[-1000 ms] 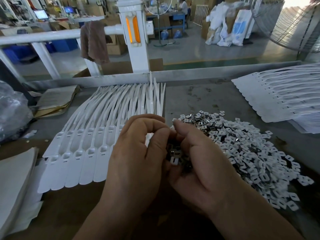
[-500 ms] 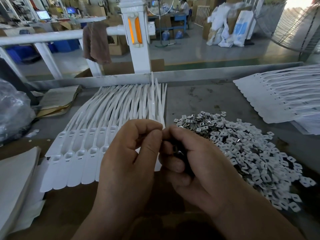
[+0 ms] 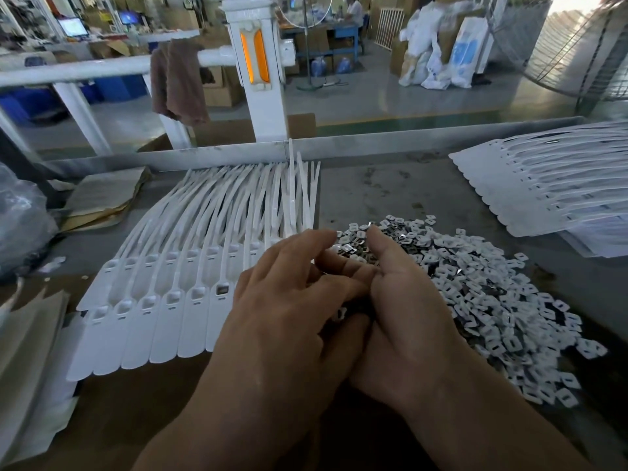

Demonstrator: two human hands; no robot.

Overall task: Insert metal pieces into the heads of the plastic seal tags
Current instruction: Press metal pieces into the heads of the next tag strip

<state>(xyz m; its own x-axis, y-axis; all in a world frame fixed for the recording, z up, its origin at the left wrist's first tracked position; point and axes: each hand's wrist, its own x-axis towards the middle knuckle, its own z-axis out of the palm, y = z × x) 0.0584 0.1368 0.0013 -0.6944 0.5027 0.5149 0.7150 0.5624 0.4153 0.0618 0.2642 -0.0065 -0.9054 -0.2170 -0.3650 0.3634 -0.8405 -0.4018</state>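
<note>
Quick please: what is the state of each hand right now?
Left hand: open, fingers loose, nothing seen held.
Right hand: closed, cupping small pieces in its palm.

A factory assembly floor is showing here: white seal tags (image 3: 176, 300) are lying in rows on a metal worktop (image 3: 390, 188) beside a heap of metal pieces (image 3: 492, 300), while cartons (image 3: 217, 95), stuffed sacks (image 3: 438, 59) and monitors (image 3: 72, 27) are lining the concrete hall behind.

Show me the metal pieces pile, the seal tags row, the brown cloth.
metal pieces pile (image 3: 475, 283): head view, heap middle.
seal tags row (image 3: 170, 334): head view, one flat end.
brown cloth (image 3: 176, 79): head view, middle.
</note>
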